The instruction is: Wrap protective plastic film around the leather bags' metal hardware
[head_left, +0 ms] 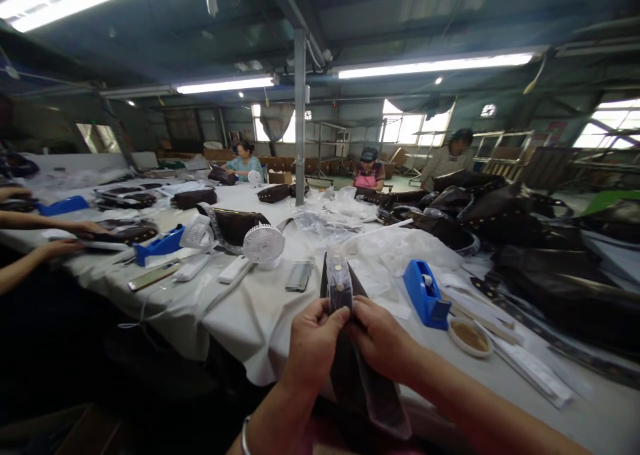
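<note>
Both of my hands grip a dark brown strap (341,287) with round metal studs, partly covered in clear plastic wrap. My left hand (313,341) pinches it, thumb pressed on top. From the other side my right hand (383,335) closes on the same strap, its fingertips partly hidden. Wrapped strap hangs below my hands toward my lap, and more dark material stands up behind it. To the right of my hands are a blue tape dispenser (426,295) and a round dish of brownish stuff (470,337).
White fans (263,244) and a phone (299,276) stand ahead on the pale-covered table (255,328). Clear plastic (410,248) lies beyond my hands. Dark bags (510,221) pile up at right. A co-worker's hands (80,231) work at left, near another blue dispenser (159,245).
</note>
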A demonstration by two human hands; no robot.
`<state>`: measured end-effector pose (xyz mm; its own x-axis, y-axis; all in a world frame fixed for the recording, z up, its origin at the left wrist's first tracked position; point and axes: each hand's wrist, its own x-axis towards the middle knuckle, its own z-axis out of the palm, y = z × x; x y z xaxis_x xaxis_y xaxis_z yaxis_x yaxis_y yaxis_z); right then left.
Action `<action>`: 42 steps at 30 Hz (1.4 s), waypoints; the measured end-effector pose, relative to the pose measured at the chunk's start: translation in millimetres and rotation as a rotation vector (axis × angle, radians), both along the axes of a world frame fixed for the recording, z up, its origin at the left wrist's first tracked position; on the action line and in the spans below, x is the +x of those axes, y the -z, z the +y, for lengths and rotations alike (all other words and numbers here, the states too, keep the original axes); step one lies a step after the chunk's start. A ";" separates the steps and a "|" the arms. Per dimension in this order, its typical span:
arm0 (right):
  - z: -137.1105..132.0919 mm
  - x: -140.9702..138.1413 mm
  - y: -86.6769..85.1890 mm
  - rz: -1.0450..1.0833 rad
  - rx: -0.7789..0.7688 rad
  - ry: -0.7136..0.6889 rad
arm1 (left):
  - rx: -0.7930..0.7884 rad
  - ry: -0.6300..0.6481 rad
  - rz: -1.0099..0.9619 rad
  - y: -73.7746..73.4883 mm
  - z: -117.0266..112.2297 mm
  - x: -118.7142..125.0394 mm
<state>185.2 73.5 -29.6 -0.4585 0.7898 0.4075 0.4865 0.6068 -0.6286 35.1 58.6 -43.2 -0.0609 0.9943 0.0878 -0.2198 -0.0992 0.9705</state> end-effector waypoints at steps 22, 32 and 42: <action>36.1 0.4 -12.7 0.854 -0.863 -0.003 | -0.141 0.149 0.447 18.6 -17.8 7.4; 34.2 9.7 -19.8 1.026 -0.911 0.047 | -0.402 0.301 -0.181 20.6 -38.2 37.6; 5.4 15.6 -4.1 0.985 -1.037 0.063 | -0.034 -0.185 0.218 -4.4 -56.1 -8.9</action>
